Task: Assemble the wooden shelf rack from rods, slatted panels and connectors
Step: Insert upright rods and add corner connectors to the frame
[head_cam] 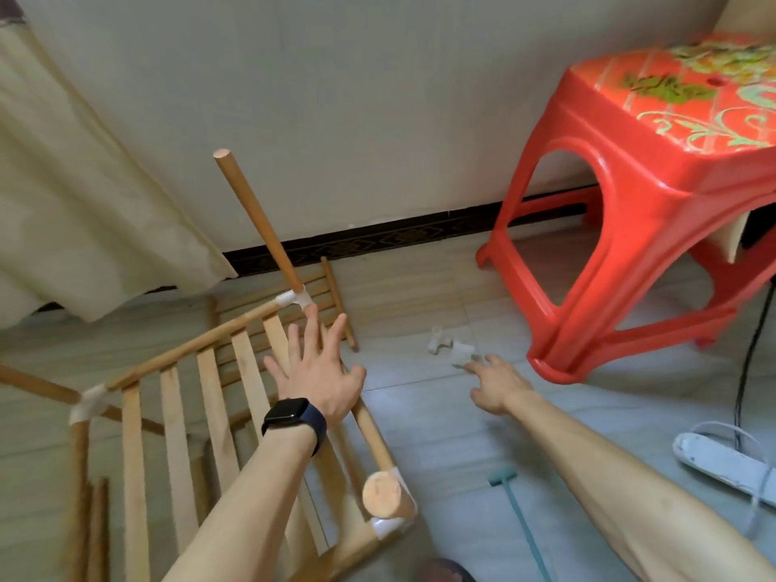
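Connectors [451,350] are found on the floor just ahead of the outstretched, slightly parted fingertips [473,366] of the right hand [497,386]; contact cannot be told. Farther off, the left hand [321,378] is laid, fingers spread, over the side rod [371,430] of the slatted panel [176,417].

Two slatted panels [174,413] are showing, three white connectors [294,298] are sitting fitted at the frame's corners, and two loose connectors [440,345] are lying on the floor [424,417]. Three rods [256,220] are sticking out of the fitted ones. One red stool [655,170] is standing nearby, and one power strip [722,464] is lying beside it.
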A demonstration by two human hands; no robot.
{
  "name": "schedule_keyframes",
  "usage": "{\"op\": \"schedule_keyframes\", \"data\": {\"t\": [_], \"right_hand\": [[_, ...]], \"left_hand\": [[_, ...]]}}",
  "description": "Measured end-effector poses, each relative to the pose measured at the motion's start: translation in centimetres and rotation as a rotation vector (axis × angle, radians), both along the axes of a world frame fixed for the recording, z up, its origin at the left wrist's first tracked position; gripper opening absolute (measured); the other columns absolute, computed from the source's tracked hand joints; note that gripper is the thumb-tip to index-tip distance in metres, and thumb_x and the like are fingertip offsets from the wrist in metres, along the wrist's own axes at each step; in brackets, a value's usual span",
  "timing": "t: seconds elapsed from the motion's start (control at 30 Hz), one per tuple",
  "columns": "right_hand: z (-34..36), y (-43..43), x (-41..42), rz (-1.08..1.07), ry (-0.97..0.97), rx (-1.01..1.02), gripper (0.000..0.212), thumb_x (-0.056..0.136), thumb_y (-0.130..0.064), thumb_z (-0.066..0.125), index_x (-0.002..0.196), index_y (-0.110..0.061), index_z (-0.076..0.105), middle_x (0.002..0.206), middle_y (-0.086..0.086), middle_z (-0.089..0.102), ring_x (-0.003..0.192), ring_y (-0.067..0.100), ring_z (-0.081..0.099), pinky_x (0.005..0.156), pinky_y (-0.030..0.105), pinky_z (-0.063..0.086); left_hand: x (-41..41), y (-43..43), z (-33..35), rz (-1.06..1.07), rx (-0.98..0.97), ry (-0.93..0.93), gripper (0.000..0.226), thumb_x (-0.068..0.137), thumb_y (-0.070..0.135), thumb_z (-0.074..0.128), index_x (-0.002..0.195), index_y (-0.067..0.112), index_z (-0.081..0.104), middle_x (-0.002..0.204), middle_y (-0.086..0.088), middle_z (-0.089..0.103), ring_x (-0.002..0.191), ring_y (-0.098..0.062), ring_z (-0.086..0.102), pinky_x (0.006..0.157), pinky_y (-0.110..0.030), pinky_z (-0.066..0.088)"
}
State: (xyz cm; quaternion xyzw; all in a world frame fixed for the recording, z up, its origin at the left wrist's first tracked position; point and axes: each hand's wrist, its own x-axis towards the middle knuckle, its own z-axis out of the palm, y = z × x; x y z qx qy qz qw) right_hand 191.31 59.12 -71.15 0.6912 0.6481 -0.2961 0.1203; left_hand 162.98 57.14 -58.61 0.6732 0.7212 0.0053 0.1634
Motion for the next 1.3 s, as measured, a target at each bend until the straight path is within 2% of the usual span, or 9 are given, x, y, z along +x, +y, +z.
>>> {"op": "schedule_keyframes", "data": {"t": [0.1,0.27,0.37,0.5,0.67,0.83,1.0,1.17,1.3], "right_hand": [[-1.7,2.5,-0.4,-0.027,-0.011,-0.032,0.065,0.093,-0.027,0.05,0.153,-0.04,0.03,0.158,0.011,0.024,0.141,0.036,0.034,0.115,0.043,0.035],[-4.2,3.9,-1.8,-0.023,-0.012,-0.081,0.066,0.092,-0.028,0.051,0.155,-0.034,0.03,0.16,0.005,0.025,0.141,0.032,0.035,0.115,0.041,0.036],[-4.9,2.9,-2.7,-0.058,-0.023,-0.031,0.062,0.095,-0.024,0.051,0.154,-0.03,0.032,0.158,0.005,0.026,0.136,0.032,0.038,0.109,0.041,0.04],[-4.9,0.0,-3.4,-0.07,-0.013,0.042,0.052,0.096,-0.03,0.054,0.146,-0.026,0.04,0.146,0.005,0.04,0.129,0.029,0.044,0.101,0.04,0.046],[-4.6,-4.5,-3.4,-0.126,0.109,0.149,0.041,0.094,-0.038,0.058,0.131,-0.02,0.053,0.133,0.004,0.05,0.12,0.027,0.051,0.092,0.035,0.047],[-4.8,-6.5,-2.8,-0.175,0.106,0.157,0.038,0.093,-0.033,0.06,0.128,-0.022,0.05,0.131,0.007,0.043,0.112,0.027,0.053,0.088,0.037,0.051],[-5.8,-6.1,-3.6,-0.13,0.121,0.066,0.066,0.092,-0.027,0.064,0.15,-0.036,0.033,0.157,0.005,0.022,0.13,0.031,0.045,0.103,0.04,0.046],[-7.5,-6.4,-4.7,-0.125,0.097,0.125,0.052,0.099,-0.019,0.053,0.147,-0.028,0.036,0.144,0.01,0.042,0.122,0.031,0.05,0.095,0.038,0.047],[-8.0,-7.4,-5.2,-0.173,0.128,0.135,0.031,0.104,-0.028,0.049,0.133,-0.018,0.05,0.123,0.014,0.055,0.111,0.032,0.057,0.086,0.036,0.046]], "left_hand": [[-0.1,-0.2,-0.6,0.019,0.03,-0.045,0.08,0.092,0.045,0.05,0.156,0.047,0.002,0.159,0.016,-0.035,0.153,-0.022,-0.017,0.114,-0.072,-0.006],[-0.4,-0.1,-0.7,0.023,0.022,-0.068,0.077,0.092,0.045,0.049,0.156,0.046,0.005,0.158,0.019,-0.035,0.153,-0.019,-0.015,0.113,-0.075,0.0],[-0.3,-0.3,-0.6,0.02,0.022,-0.08,0.075,0.093,0.045,0.048,0.156,0.044,0.009,0.159,0.018,-0.033,0.154,-0.019,-0.013,0.114,-0.074,-0.001],[-0.4,-0.4,-0.4,0.022,0.019,-0.107,0.074,0.092,0.044,0.05,0.156,0.043,0.012,0.16,0.017,-0.032,0.154,-0.018,-0.012,0.114,-0.073,-0.003],[-1.3,-0.7,-0.4,0.01,0.034,-0.113,0.072,0.091,0.043,0.053,0.154,0.045,0.018,0.161,0.017,-0.029,0.154,-0.019,-0.009,0.115,-0.071,-0.003],[-1.8,-1.2,-0.6,0.011,0.047,-0.106,0.07,0.092,0.043,0.053,0.153,0.045,0.019,0.163,0.017,-0.024,0.154,-0.021,-0.002,0.116,-0.07,-0.003],[-1.4,-1.4,-0.4,0.025,0.062,-0.126,0.068,0.091,0.04,0.053,0.152,0.043,0.022,0.164,0.016,-0.022,0.155,-0.022,0.002,0.116,-0.069,-0.003],[-1.2,-1.3,-0.2,0.037,0.047,-0.117,0.068,0.091,0.041,0.052,0.152,0.041,0.023,0.164,0.016,-0.022,0.155,-0.019,0.001,0.117,-0.069,-0.002],[-1.3,-1.5,0.1,0.044,0.034,-0.116,0.068,0.091,0.04,0.052,0.153,0.039,0.023,0.164,0.015,-0.022,0.155,-0.019,0.001,0.118,-0.068,-0.001]]}}
